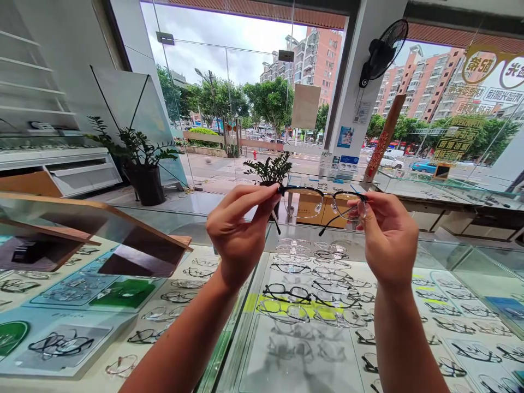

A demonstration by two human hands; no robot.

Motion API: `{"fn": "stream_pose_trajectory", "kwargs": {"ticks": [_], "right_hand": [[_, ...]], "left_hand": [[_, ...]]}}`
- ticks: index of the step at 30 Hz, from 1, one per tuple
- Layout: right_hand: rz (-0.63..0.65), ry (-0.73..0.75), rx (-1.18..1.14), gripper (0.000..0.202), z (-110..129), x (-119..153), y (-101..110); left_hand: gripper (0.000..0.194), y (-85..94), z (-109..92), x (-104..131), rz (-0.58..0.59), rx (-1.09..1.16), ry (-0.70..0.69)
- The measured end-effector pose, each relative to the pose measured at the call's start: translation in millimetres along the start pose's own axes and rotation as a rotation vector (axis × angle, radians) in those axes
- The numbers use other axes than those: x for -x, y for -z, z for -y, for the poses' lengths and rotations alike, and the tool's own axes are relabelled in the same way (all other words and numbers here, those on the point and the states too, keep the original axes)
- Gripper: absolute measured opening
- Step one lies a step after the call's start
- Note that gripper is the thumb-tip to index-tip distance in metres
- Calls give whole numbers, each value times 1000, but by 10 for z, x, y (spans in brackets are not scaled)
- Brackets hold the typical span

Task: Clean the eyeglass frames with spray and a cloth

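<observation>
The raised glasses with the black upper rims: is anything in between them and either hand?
Nothing visible is. The left hand and right hand directly pinch opposite ends of the raised glasses. The glass display counter lies below them, not in between.

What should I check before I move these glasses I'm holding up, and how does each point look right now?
1. Left grip on the glasses: ok, it pinches one end.
2. Right grip on the other end: ok, also pinched.
3. Glasses clear of the case: ok, held up above it.
4. Temple tips in sight: ok, both show below the lenses.
5. Lenses free of smudges: cannot tell, too small to judge.
</observation>
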State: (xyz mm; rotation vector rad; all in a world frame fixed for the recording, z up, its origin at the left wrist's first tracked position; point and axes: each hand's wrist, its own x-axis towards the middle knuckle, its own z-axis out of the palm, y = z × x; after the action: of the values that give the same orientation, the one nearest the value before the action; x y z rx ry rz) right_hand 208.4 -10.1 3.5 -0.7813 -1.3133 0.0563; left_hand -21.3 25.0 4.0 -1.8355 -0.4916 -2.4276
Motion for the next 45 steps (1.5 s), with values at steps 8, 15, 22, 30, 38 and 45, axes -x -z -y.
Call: {"fn": "stream_pose_trajectory", "kwargs": {"ticks": [8, 15, 22, 30, 38, 45], "right_hand": [[14, 17, 40, 16, 58, 39, 1], [14, 14, 33, 16, 67, 43, 0], [7, 9, -7, 15, 49, 38, 1], [-6, -23, -12, 16, 35, 10, -4], [-54, 17, 5, 16, 49, 29, -17], [-56, -1, 12, 17, 46, 19, -8]], "left_hand": [[27, -11, 126, -43, -21, 49, 111], [24, -6, 98, -39, -22, 11, 117], [24, 0, 1, -28, -44, -78, -23], [26, 21, -101, -44, 9, -94, -24], [23, -2, -69, -6, -41, -105, 26], [17, 0, -12, -13, 28, -43, 179]]}}
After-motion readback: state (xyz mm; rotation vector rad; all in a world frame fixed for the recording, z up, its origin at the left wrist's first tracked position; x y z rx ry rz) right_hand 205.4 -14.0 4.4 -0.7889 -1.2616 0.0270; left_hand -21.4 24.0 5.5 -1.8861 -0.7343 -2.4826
